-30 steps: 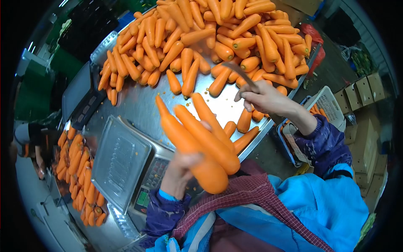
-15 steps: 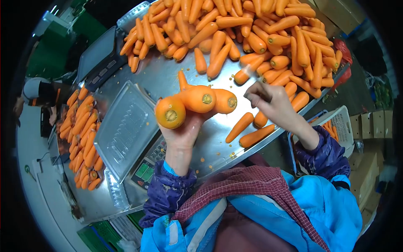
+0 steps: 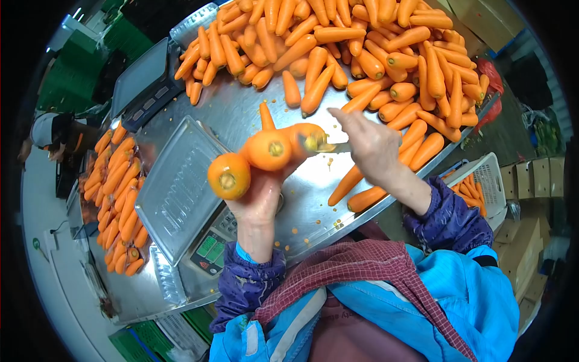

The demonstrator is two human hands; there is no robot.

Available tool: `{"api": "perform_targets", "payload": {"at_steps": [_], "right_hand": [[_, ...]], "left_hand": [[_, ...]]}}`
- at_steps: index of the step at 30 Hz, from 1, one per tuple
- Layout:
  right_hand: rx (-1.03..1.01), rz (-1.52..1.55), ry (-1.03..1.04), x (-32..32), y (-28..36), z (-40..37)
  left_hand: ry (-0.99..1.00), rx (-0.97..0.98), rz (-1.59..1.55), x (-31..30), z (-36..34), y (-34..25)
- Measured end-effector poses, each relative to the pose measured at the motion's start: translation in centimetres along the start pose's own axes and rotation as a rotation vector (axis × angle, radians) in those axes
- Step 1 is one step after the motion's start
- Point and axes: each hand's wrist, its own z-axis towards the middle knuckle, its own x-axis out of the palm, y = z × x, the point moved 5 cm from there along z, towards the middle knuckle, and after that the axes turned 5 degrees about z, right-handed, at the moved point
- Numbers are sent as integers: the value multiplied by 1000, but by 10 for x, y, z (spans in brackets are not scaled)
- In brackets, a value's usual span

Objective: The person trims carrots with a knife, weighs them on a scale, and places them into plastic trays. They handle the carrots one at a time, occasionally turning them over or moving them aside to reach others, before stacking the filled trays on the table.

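My left hand (image 3: 258,196) is wrapped round several carrots (image 3: 269,151), their stem ends turned toward me. A knife (image 3: 339,147) is in my closed right hand (image 3: 374,145). Its blade reaches left to the stem end of the rightmost held carrot (image 3: 309,136), where a small cut piece shows; the edge is blurred. The knife's handle is hidden in my fingers. Two loose carrots (image 3: 345,186) lie on the metal table (image 3: 313,208) below my right hand.
A big heap of carrots (image 3: 374,54) covers the far side of the table. To the left stand a scale (image 3: 211,244) with a clear tray (image 3: 181,187) on it, a dark scale (image 3: 142,84) and bagged carrots (image 3: 120,199). A white basket (image 3: 491,187) is at right. Another person (image 3: 57,136) is at far left.
My right hand has moved left and down, bringing the knife to the rightmost held carrot. My left hand has shifted slightly left and down with its carrots.
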Motion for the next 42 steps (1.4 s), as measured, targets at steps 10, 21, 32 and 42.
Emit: {"api": "perform_targets", "payload": {"at_steps": [10, 21, 32, 42], "right_hand": [[400, 713, 166, -16, -2, 4], [71, 133, 88, 5, 49, -2], [804, 1220, 472, 28, 42, 13], [889, 1541, 465, 73, 52, 38]], "left_hand": [[-144, 40, -120, -6, 2, -16], [-327, 187, 110, -12, 1, -20], [-227, 323, 432, 26, -23, -39], [-439, 396, 2262, 60, -78, -174]]}}
